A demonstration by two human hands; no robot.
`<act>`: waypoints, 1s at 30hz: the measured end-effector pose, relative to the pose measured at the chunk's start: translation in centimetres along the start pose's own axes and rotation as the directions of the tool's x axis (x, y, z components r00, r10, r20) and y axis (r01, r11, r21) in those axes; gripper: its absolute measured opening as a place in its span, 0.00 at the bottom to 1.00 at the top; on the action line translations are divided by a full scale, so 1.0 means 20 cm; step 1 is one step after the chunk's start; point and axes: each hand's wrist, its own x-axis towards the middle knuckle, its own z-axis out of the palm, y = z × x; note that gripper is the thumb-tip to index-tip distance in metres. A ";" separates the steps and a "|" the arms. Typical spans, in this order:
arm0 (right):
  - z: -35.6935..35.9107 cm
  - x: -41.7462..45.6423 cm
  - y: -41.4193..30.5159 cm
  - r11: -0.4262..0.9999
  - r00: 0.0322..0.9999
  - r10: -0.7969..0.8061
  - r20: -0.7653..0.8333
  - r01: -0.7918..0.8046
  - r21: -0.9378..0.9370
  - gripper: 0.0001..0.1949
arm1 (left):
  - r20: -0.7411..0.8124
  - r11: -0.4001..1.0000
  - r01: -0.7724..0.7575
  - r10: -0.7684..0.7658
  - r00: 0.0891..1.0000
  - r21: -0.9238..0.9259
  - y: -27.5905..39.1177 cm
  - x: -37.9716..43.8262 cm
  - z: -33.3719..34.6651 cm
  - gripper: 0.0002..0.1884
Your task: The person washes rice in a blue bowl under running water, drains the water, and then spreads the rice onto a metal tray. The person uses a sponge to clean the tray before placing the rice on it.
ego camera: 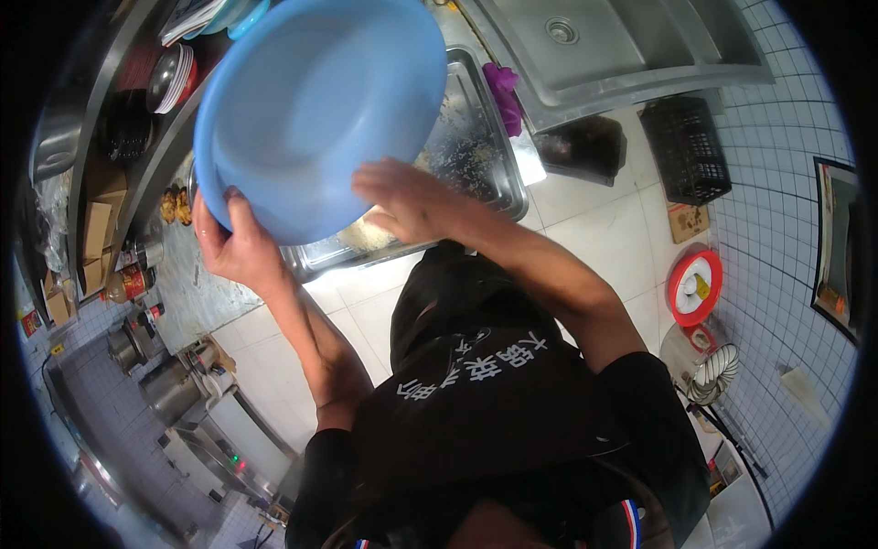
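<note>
My left hand [240, 240] grips the rim of a large blue plastic basin [302, 103], which is tilted over a metal tray. My right hand [405, 199], slightly blurred, is at the basin's lower right side with its fingers over the inner wall; whether they touch it cannot be told. Below the basin lies the rectangular metal tray [514, 185], with pale grains scattered on it. A small heap of whitish grains [367, 232] shows in the tray between my hands. The basin hides much of the tray.
A stainless sink [590, 41] stands at the upper right, with a purple cloth [503, 96] beside the tray. A black plastic crate [686, 151] and a dark bin [583, 147] stand to the right. Shelves with stacked bowls [171, 79] rise at the left, near a sauce bottle [130, 283].
</note>
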 end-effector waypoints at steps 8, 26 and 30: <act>0.17 -0.44 0.28 0.965 0.939 0.252 -0.235 -0.228 0.126 0.17 | -0.146 0.967 0.119 -0.154 0.977 -0.227 -0.01 0.14 0.00 0.15; -0.51 -0.91 0.33 0.351 0.561 0.783 -0.270 -0.040 0.935 0.24 | 0.339 0.668 0.663 -0.571 0.747 -0.336 0.05 -0.52 0.49 0.20; -0.81 -1.25 0.49 0.495 0.430 0.803 -0.413 -0.093 0.864 0.20 | 0.436 0.616 0.708 -0.563 0.702 -0.345 0.23 -0.89 0.81 0.20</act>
